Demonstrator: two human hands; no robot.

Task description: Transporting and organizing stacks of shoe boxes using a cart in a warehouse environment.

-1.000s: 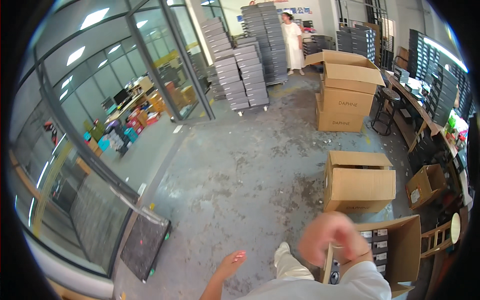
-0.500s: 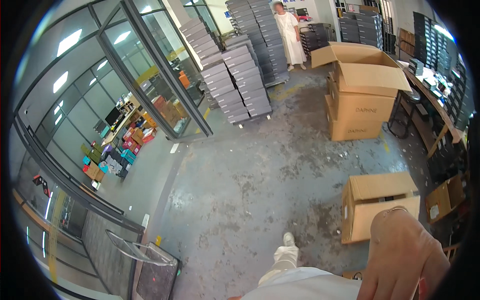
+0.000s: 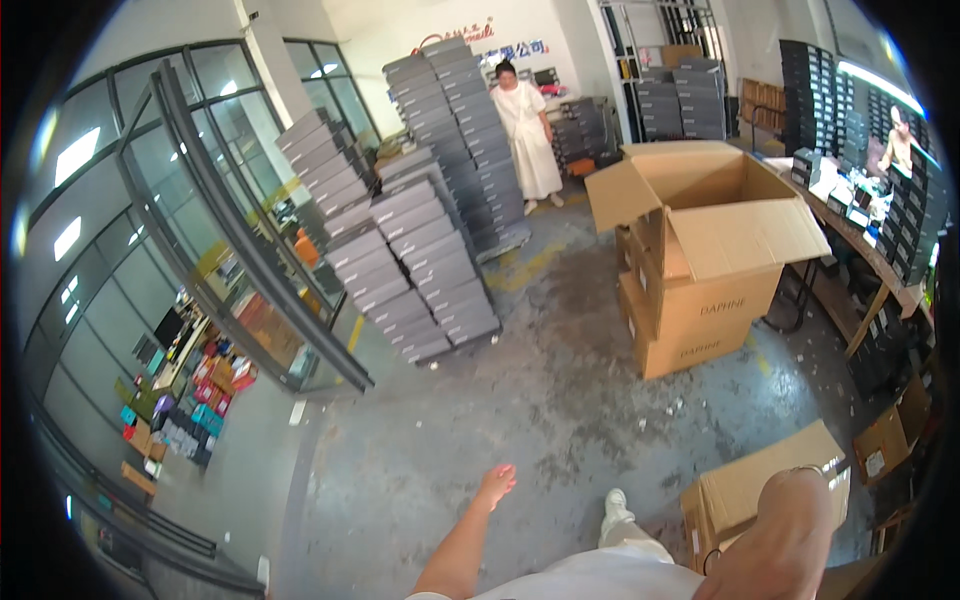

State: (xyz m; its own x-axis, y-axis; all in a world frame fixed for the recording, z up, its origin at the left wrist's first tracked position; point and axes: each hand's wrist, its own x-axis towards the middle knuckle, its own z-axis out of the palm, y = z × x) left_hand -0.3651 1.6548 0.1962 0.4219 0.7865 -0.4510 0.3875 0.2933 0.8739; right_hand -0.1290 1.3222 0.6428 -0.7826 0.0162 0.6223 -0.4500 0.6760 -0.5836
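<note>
Over the floor in the middle front, my left hand [image 3: 497, 485] swings at the end of a bare, outstretched arm. Its fingers are loosely bent and a little apart, with nothing visible in them. My right hand [image 3: 775, 535] is raised close to the camera at the lower right, a thin bracelet [image 3: 810, 470] around the wrist; its fingers are hidden. Behind it on the floor stands a low brown carton [image 3: 750, 480], partly covered by my arm. Farther ahead, a large carton with open flaps [image 3: 750, 235] rests on other brown cartons [image 3: 690, 325].
Tall stacks of grey shoe boxes [image 3: 420, 270] stand ahead on the left, beside a glass door frame [image 3: 250, 270]. A person in white [image 3: 525, 140] stands behind them. Along the right runs a workbench [image 3: 850, 215], with another person [image 3: 897, 145] at its far side.
My left hand has come into view. The cartons and box stacks appear nearer and lower as my view lifts and moves forward. The hand truck at the lower left has left the picture.
</note>
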